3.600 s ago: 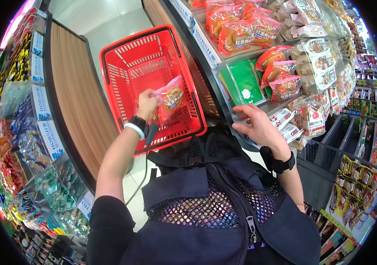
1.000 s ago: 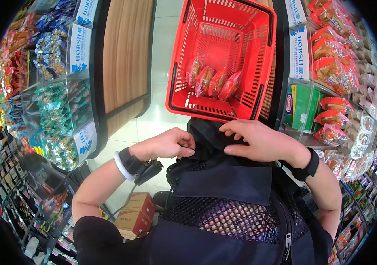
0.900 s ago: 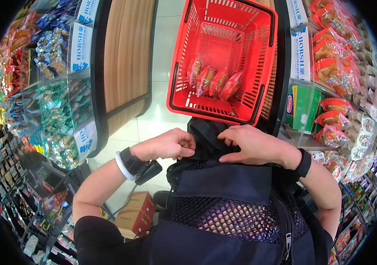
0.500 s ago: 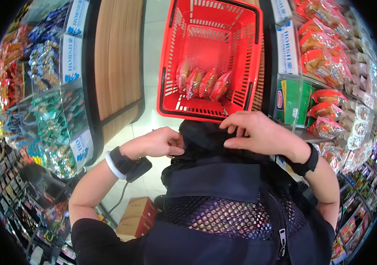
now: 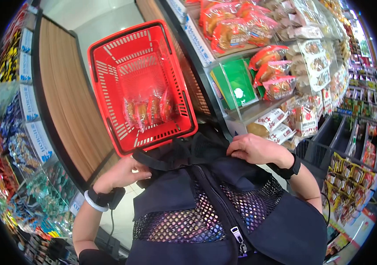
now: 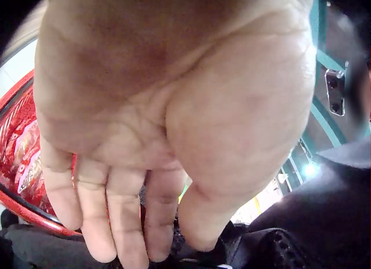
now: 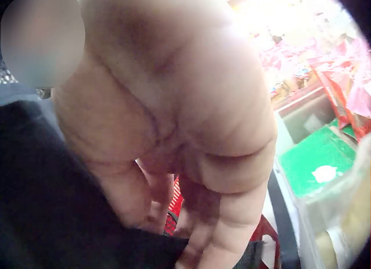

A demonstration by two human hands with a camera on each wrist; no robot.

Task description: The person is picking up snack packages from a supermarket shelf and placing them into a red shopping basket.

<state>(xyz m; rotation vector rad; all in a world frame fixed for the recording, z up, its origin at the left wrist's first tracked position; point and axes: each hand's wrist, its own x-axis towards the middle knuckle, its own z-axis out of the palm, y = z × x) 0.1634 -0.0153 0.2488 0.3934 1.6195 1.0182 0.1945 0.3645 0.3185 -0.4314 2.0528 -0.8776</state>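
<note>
In the head view, my left hand [image 5: 124, 172] is beside a strap at the left edge of a black mesh vest [image 5: 162, 190]. The left wrist view shows the fingers of this hand [image 6: 168, 118] loosely extended and the thumb apart, tips near black cloth [image 6: 46, 246]. My right hand [image 5: 257, 149] is at the vest's other side, fingers curled against the cloth. In the right wrist view this hand [image 7: 174, 118] has thumb and fingers around a dark cloth edge [image 7: 156, 243]; some fingertips are hidden.
Beyond the vest stands a red basket [image 5: 142, 81] holding several packaged buns [image 5: 141, 115]. Wooden shelf panels [image 5: 64, 92] and bagged snacks [image 5: 18, 145] line the left. On the right are red bun packets [image 5: 279, 87], a green box [image 5: 237, 84] and white packets [image 5: 281, 132].
The head view has turned, with the basket now further left and tilted. My hands have moved further apart. The packet my left hand held earlier has left that hand; several lie in the basket.
</note>
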